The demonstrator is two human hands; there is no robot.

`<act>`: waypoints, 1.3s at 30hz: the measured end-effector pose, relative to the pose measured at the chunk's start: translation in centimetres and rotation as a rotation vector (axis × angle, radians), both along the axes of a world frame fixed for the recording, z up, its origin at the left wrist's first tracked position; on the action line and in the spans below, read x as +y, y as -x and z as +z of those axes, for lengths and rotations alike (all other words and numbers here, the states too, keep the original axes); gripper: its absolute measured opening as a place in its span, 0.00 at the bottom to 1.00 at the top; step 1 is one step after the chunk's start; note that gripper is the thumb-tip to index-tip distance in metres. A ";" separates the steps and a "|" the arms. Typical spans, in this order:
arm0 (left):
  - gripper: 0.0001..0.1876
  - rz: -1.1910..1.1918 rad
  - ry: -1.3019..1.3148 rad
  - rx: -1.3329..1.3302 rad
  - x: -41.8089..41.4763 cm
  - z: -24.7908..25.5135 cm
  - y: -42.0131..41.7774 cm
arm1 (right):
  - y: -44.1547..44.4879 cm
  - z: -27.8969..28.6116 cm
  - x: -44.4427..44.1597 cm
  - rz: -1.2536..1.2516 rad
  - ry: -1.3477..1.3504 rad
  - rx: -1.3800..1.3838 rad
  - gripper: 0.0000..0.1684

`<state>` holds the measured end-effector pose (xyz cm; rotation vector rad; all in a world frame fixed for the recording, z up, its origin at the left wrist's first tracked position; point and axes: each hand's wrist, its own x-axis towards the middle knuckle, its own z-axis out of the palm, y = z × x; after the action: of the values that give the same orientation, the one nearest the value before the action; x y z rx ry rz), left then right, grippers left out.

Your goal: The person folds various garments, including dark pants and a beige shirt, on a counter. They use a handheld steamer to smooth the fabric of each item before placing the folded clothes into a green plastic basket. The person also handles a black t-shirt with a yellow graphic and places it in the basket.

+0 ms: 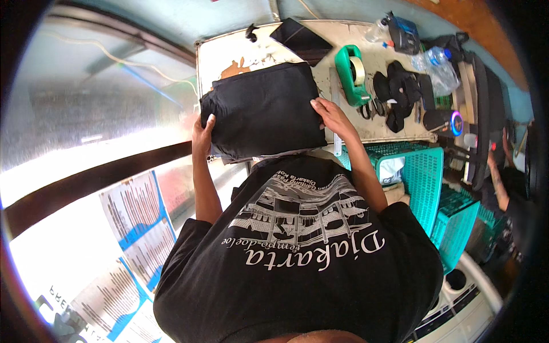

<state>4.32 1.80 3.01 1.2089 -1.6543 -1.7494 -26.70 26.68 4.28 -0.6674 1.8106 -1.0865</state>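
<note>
A folded black garment (266, 107) lies before me at the near left part of a worn white table (283, 47). My left hand (203, 133) holds its left edge, thumb on top. At the opposite edge my right hand (332, 115) grips the cloth with the thumb above and fingers partly hidden. Lighter fabric shows beneath the black cloth along the near side. A clear ruler (337, 145) lies just past my right hand. Farther right stands a green tape dispenser (345, 75) with a tape roll, and scissors (371, 108) rest near its base.
Behind the garment is a flat black item (302, 40). Black straps (399, 94), plastic bottles (435, 58) and a lit cylindrical speaker (444, 123) sit at right. Green plastic baskets (422, 193) stand beside me. A glass panel (107, 103) borders the left; another person's arm (497, 180) is at far right.
</note>
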 end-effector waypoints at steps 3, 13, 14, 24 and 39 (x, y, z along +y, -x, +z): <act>0.24 -0.018 0.121 -0.073 0.4 1.4 1.3 | -0.4 1.1 0.2 -0.027 0.061 0.103 0.26; 0.22 -0.027 0.289 -0.090 3.2 11.5 5.2 | 0.0 5.2 2.4 -0.083 0.157 0.219 0.31; 0.23 -0.028 0.281 -0.077 3.4 11.6 5.6 | 0.4 5.5 2.5 -0.087 0.152 0.229 0.31; 0.23 -0.130 0.126 -0.278 -2.3 1.4 3.6 | 3.1 -2.0 1.8 0.106 -0.227 0.359 0.34; 0.20 0.036 0.499 -0.355 0.0 2.3 6.7 | 2.6 -3.4 3.8 -0.002 -0.013 0.089 0.27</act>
<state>-2.43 1.81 5.32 1.3347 -2.0888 -1.0371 -29.30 30.43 0.89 -0.7158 1.8929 -1.0603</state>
